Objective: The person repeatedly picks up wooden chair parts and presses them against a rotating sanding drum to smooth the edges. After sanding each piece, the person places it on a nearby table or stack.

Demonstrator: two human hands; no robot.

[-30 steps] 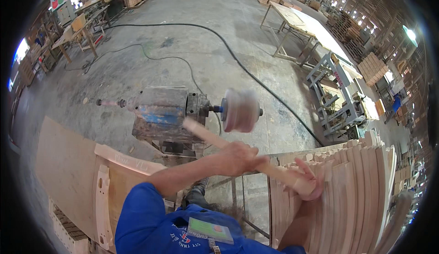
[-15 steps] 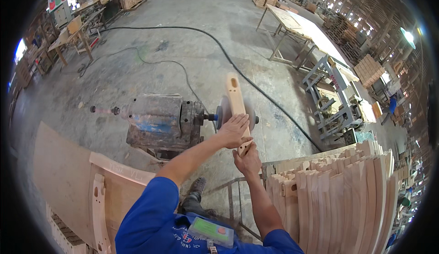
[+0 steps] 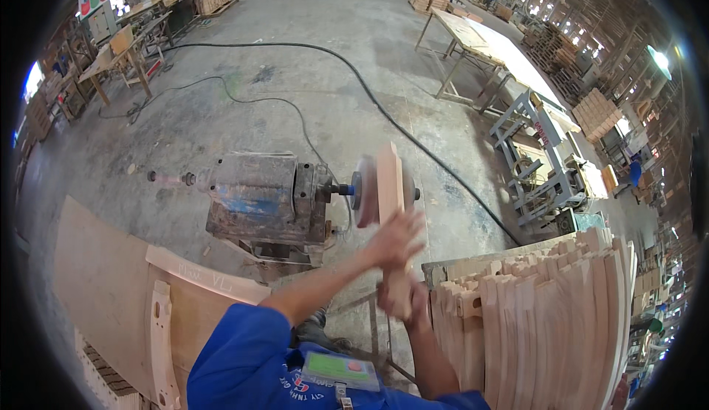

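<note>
A pale wooden bar (image 3: 389, 177) points away from me, its far end over the spinning wheel (image 3: 365, 207) of a bench motor (image 3: 255, 188). Whether the wood touches the wheel cannot be told. My right hand (image 3: 415, 301) grips the near end of the bar, its fingers wrapped round it. Across the middle of the bar lies my left hand (image 3: 391, 242), blurred, with its fingers spread. A plain narrow side of the bar faces up; no holes show on it.
Many similar wooden parts (image 3: 546, 321) stand stacked at my right. A curved wooden panel (image 3: 103, 284) with a slotted part (image 3: 161, 336) is at my left. A thick black cable (image 3: 369, 92) crosses the concrete floor. Beyond, right, are a grey metal frame (image 3: 539, 159) and a long table (image 3: 465, 33).
The bar has been turned, so its face with the slot and holes no longer shows, and drawn slightly nearer. My left hand has lifted from lying flat and spread; both hands have come closer to me.
</note>
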